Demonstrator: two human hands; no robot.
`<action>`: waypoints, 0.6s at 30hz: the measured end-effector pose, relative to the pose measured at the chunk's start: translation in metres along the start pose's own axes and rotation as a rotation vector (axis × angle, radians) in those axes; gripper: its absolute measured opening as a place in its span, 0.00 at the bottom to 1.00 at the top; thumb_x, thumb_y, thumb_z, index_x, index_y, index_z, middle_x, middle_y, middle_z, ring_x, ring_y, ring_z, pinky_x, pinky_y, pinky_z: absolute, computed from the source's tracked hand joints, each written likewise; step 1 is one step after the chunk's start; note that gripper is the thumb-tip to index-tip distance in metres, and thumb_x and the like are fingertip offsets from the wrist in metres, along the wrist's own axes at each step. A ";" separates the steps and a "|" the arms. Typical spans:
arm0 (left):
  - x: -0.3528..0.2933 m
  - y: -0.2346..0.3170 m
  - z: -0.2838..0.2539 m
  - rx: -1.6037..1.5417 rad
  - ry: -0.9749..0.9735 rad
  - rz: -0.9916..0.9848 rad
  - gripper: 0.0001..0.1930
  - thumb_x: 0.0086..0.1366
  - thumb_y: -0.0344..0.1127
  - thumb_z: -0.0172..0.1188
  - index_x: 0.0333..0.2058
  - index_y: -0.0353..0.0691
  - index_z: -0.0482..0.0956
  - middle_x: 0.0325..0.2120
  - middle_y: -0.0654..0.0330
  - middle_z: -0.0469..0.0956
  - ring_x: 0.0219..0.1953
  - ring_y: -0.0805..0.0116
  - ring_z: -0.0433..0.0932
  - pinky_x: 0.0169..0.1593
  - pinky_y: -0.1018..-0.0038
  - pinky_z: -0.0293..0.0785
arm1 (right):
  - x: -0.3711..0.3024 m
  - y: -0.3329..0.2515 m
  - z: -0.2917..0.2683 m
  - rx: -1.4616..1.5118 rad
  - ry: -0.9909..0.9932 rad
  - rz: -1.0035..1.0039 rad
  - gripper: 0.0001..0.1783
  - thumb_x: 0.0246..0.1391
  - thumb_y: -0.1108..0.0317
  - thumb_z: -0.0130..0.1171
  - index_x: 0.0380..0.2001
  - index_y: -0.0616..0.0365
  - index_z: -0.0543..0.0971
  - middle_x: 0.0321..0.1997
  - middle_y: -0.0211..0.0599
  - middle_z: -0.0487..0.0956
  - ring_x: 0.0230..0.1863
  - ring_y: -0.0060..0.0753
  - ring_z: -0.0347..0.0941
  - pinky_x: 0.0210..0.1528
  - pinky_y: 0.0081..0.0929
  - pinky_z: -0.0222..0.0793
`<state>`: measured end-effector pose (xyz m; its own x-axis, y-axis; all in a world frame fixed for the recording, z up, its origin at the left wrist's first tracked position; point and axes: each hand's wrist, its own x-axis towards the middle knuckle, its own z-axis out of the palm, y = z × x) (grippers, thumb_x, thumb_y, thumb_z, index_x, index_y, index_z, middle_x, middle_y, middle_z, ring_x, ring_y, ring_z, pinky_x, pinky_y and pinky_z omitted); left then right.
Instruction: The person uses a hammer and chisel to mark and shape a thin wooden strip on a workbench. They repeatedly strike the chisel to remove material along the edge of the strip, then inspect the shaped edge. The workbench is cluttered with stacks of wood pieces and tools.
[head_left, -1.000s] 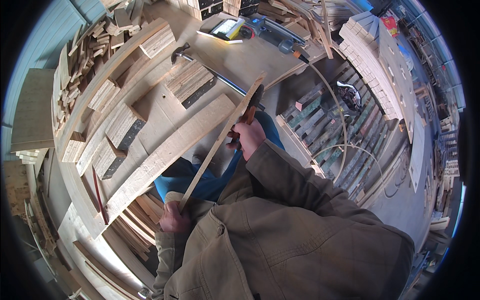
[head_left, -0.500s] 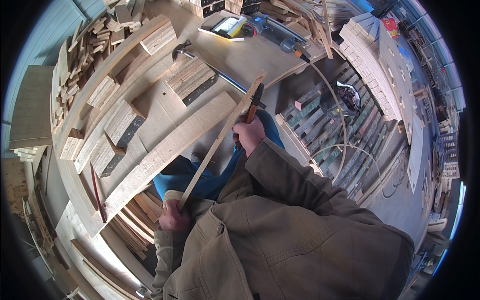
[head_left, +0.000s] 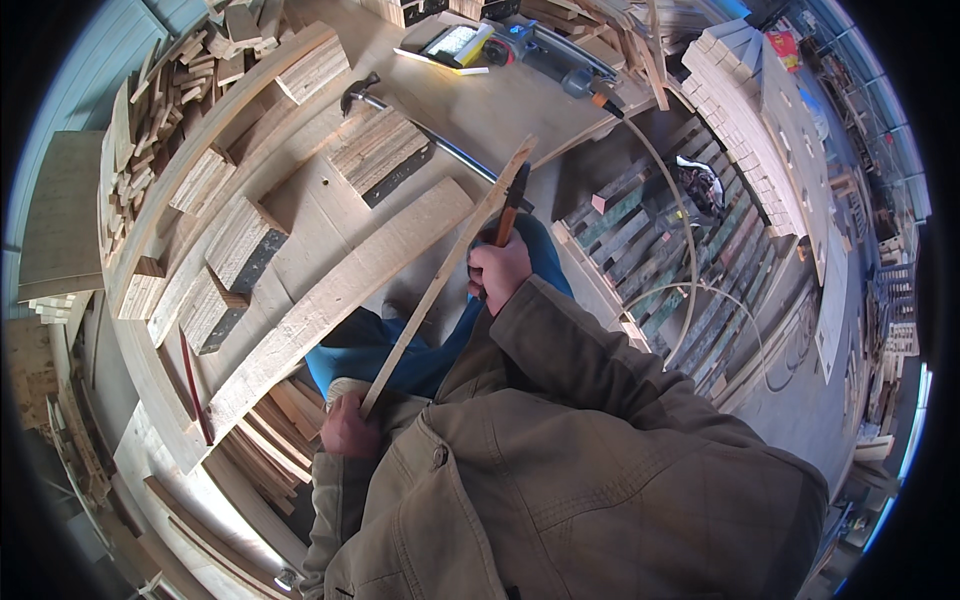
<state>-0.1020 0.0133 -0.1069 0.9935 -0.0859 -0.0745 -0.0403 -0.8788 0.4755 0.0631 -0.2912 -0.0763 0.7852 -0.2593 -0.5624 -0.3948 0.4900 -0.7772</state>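
My left hand [head_left: 350, 427] is closed around the lower end of a long thin wooden strip [head_left: 432, 295], which slants up and away to the right. In my right hand [head_left: 500, 268] is a tool with an orange-brown handle and a black end [head_left: 514, 198]; its kind is not clear. The strip runs just left of this tool, and its upper end reaches past it. Whether the two touch I cannot tell. Beyond the strip lies a curved wooden frame [head_left: 345, 270] with several laminated wood blocks [head_left: 380, 150] set between its rails.
A claw hammer [head_left: 358, 92] lies on the frame, near a metal rod [head_left: 455, 152]. A corded power tool [head_left: 560, 68] rests at the back. To the right is a slatted pallet [head_left: 640, 240] crossed by a hose [head_left: 690, 260]. Stacked boards [head_left: 735, 120] and offcuts [head_left: 185, 85] stand around.
Both hands keep their grip on the strip and the tool, almost unmoved. The surroundings have shifted very slightly in the view.
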 end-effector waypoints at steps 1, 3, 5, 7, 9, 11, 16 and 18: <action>0.000 0.000 0.001 0.001 0.002 -0.003 0.13 0.56 0.38 0.69 0.40 0.45 0.79 0.31 0.49 0.82 0.34 0.41 0.82 0.37 0.50 0.79 | 0.000 0.000 -0.002 -0.007 0.010 0.002 0.19 0.46 0.80 0.52 0.43 0.55 0.66 0.25 0.33 0.66 0.18 0.24 0.60 0.20 0.30 0.59; 0.001 -0.001 0.002 -0.004 0.000 -0.016 0.13 0.57 0.41 0.70 0.40 0.46 0.81 0.31 0.50 0.82 0.35 0.42 0.83 0.37 0.51 0.80 | 0.000 0.000 -0.006 -0.015 0.012 0.005 0.19 0.46 0.80 0.53 0.42 0.55 0.66 0.26 0.34 0.67 0.18 0.26 0.61 0.19 0.31 0.60; 0.002 0.000 0.004 -0.017 -0.015 -0.043 0.14 0.59 0.45 0.71 0.39 0.47 0.83 0.32 0.50 0.83 0.35 0.42 0.83 0.37 0.51 0.80 | 0.000 0.000 -0.012 -0.018 0.013 0.014 0.19 0.45 0.80 0.56 0.41 0.55 0.66 0.27 0.36 0.68 0.19 0.30 0.65 0.18 0.34 0.62; 0.003 0.001 0.003 -0.008 -0.025 -0.049 0.15 0.59 0.48 0.72 0.39 0.47 0.83 0.32 0.51 0.83 0.35 0.43 0.83 0.37 0.51 0.80 | 0.001 0.000 -0.014 -0.025 0.004 -0.003 0.19 0.44 0.81 0.56 0.40 0.55 0.66 0.26 0.36 0.67 0.19 0.30 0.64 0.18 0.34 0.62; 0.003 0.001 0.003 -0.005 -0.038 -0.057 0.15 0.59 0.49 0.72 0.38 0.47 0.83 0.32 0.51 0.83 0.35 0.43 0.83 0.37 0.51 0.80 | 0.002 0.000 -0.015 -0.034 0.006 -0.006 0.18 0.44 0.81 0.56 0.39 0.54 0.65 0.26 0.36 0.67 0.18 0.30 0.64 0.18 0.34 0.62; 0.005 0.001 0.003 -0.008 -0.050 -0.070 0.15 0.59 0.49 0.72 0.38 0.47 0.83 0.32 0.51 0.83 0.35 0.43 0.83 0.36 0.51 0.80 | 0.003 -0.001 -0.015 -0.040 0.007 -0.003 0.18 0.44 0.81 0.56 0.38 0.54 0.65 0.25 0.36 0.66 0.18 0.31 0.63 0.17 0.34 0.62; 0.005 -0.001 0.005 -0.007 -0.041 -0.065 0.14 0.59 0.48 0.72 0.38 0.47 0.83 0.32 0.51 0.83 0.35 0.44 0.83 0.35 0.51 0.80 | 0.003 -0.006 -0.013 -0.027 0.006 0.014 0.18 0.43 0.81 0.56 0.38 0.53 0.65 0.24 0.35 0.66 0.17 0.30 0.62 0.17 0.33 0.61; 0.005 -0.001 0.005 -0.001 -0.039 -0.065 0.15 0.59 0.48 0.72 0.37 0.47 0.83 0.31 0.52 0.83 0.34 0.44 0.83 0.35 0.51 0.80 | 0.002 -0.007 -0.012 -0.023 -0.001 0.017 0.18 0.43 0.82 0.55 0.38 0.53 0.65 0.24 0.34 0.65 0.17 0.29 0.62 0.17 0.33 0.60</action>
<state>-0.0972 0.0113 -0.1126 0.9891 -0.0470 -0.1394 0.0242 -0.8827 0.4693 0.0623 -0.3051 -0.0753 0.7789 -0.2499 -0.5752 -0.4191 0.4750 -0.7738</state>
